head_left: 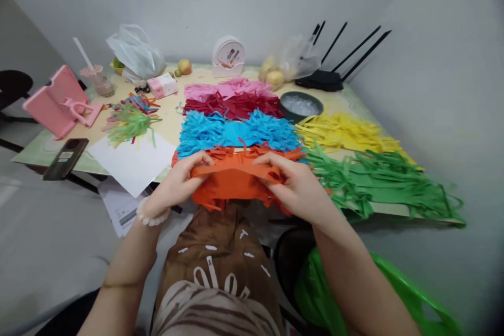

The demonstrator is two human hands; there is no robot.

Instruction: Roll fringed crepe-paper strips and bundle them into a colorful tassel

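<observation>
One orange fringed paper (232, 176) is pinched at its two ends by the left hand (179, 181) and the right hand (293, 184), at the near edge of the bench (169, 121). Five more fringed sheets are laid out: a blue sheet (236, 134) at 12 o'clock, a red sheet (232, 105) and a pink sheet (226, 88) beyond it, a yellow sheet (342, 131) at 2 o'clock, and a green sheet (378, 184) at 3 o'clock. One bowl (301, 105) and one phone (65, 157) are seen. The bench is set into a corner of pale grey walls.
</observation>
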